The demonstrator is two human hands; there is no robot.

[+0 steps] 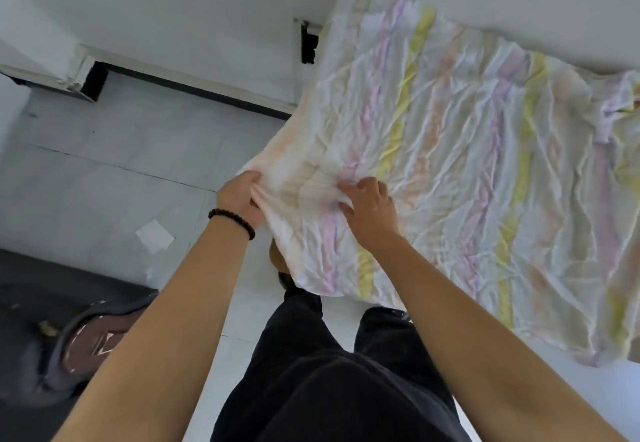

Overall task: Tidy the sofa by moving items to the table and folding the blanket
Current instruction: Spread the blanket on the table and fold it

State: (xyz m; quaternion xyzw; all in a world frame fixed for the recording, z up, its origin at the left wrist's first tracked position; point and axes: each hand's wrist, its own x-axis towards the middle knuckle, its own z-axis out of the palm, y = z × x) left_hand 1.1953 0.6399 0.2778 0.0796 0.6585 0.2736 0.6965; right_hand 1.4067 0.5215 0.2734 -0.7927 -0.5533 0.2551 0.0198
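Our left hand [239, 195] grips the near-left corner of the thin, crinkled blanket with pink, yellow and peach stripes [467, 164]. Its fingers are curled round a bunch of cloth, which gathers into tight pleats at the grip. Our right hand [370, 213] lies just to the right of it on top of the same blanket. Its fingers are bent and their tips dig into the fabric, pinching up a small ridge, and fine wrinkles fan out from them. The two hands are near each other but apart, with a taut stretch of cloth between them.

From the hands the blanket spreads away to the far right, laid out mostly flat. Its whole face is creased in long soft folds that run along the stripes. We cannot tell what lies under it.

A bracelet of round dark beads [232, 221] circles the left wrist. To the left is a floor of pale, smooth tiles [104, 150], with a flat white scrap of paper [154, 235] on it. Loose black trousers [311, 372] fill the near middle.
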